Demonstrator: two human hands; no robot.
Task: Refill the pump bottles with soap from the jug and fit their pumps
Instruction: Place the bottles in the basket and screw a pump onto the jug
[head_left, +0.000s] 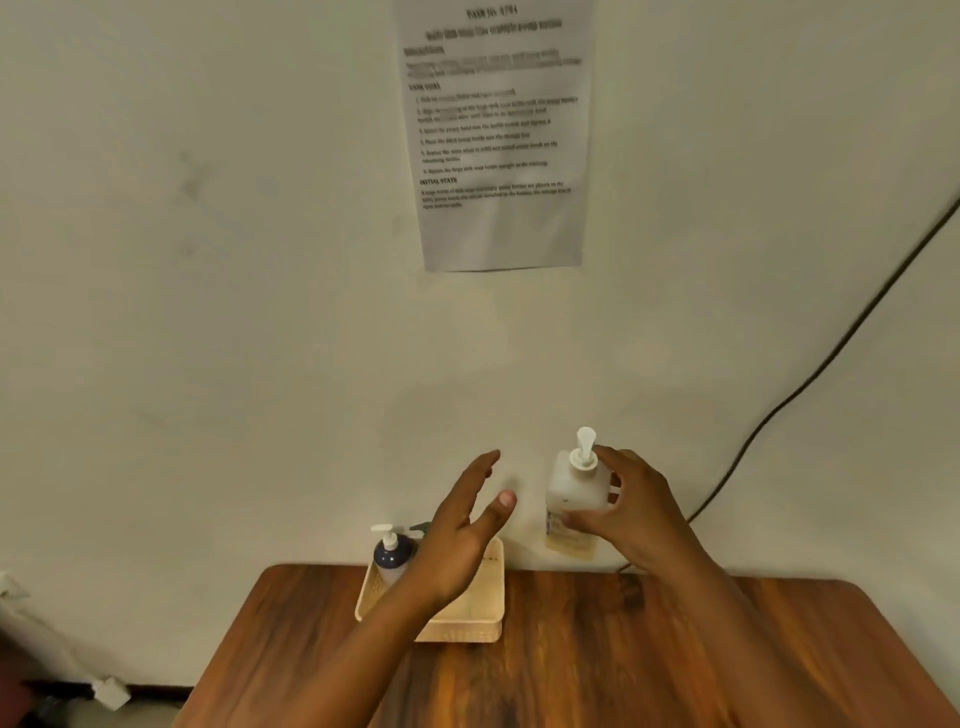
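Dim warm indoor light; soft shadows on wall (260, 312); wide-angle bending toward 3 o'clock edge; paper sheet (496, 135) text blurred

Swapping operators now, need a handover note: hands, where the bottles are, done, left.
Right hand: holds the white pump bottle in the air near the wall, pump on.
Left hand: open, empty, above the cream basket.
Dark pump bottle: upright in the basket's far left corner, pump on; something dark behind it is hidden by the hand.
Done: both visible bottles wear pumps; fill levels unclear.
Left: white bottle probably goes in the basket. Jug is out of view.
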